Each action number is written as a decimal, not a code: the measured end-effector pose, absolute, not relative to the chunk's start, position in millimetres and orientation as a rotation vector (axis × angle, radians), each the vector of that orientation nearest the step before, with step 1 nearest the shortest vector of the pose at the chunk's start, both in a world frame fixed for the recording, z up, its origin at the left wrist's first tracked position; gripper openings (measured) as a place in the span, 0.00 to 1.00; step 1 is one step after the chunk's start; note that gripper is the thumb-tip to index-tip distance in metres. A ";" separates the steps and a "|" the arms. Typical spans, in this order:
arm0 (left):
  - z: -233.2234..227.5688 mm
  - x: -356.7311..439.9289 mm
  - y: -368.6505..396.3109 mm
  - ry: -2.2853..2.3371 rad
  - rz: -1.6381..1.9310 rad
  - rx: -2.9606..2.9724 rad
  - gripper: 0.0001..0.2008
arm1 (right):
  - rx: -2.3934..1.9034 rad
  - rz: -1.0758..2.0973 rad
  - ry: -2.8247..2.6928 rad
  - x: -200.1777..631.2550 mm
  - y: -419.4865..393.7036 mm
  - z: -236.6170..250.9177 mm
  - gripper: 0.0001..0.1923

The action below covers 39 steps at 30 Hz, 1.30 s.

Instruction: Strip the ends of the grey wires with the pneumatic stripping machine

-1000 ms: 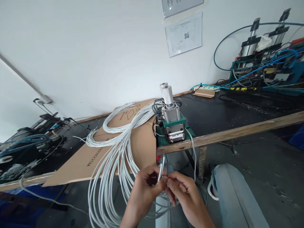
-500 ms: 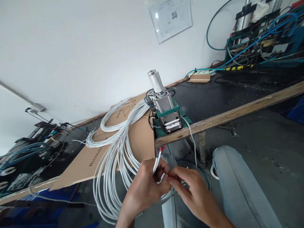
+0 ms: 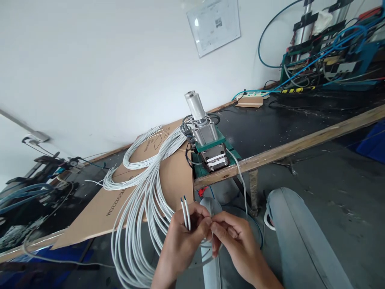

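Two white cable ends (image 3: 185, 214) with dark blue tips stick up out of my left hand (image 3: 188, 235), whose fingers are curled around them. My right hand (image 3: 233, 235) is closed in a pinch, its fingertips meeting those of my left hand. What lies between the right fingertips is mostly hidden, though a pale cable runs below them. Left of my hands, a large bundle of white cables (image 3: 147, 188) hangs in loops over the bench edge. Its upper coils lie on a flat cardboard sheet (image 3: 177, 180).
A small pneumatic press (image 3: 207, 138) with a silver cylinder stands at the bench's wooden edge (image 3: 288, 142), just beyond my hands. Machines with blue hoses (image 3: 325, 52) stand at the right back; another machine (image 3: 27, 192) is at the left. My knee (image 3: 297, 224) is below right.
The cable ends in my left hand have swung left and now stand more upright, their blue tips showing. Both hands stay close together at the fingertips. The whole view has shifted slightly.
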<state>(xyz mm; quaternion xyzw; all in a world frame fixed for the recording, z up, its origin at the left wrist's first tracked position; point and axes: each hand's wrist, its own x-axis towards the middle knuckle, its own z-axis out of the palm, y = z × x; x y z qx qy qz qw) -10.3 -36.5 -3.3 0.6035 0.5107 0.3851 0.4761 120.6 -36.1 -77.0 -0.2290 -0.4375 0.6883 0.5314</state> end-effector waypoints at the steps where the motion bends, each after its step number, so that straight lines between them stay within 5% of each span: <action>1: -6.4 -9.6 -37.2 1.215 1.008 1.400 0.10 | -0.532 1.654 -0.991 116.5 -36.1 -77.9 0.18; 23: -12.1 -5.8 -37.6 1.138 1.150 1.218 0.18 | -0.657 1.473 -1.134 108.2 -37.0 -78.5 0.15; 39: -13.8 -3.8 -29.9 1.316 1.102 1.494 0.13 | -0.619 1.633 -0.828 115.2 -15.5 -71.2 0.22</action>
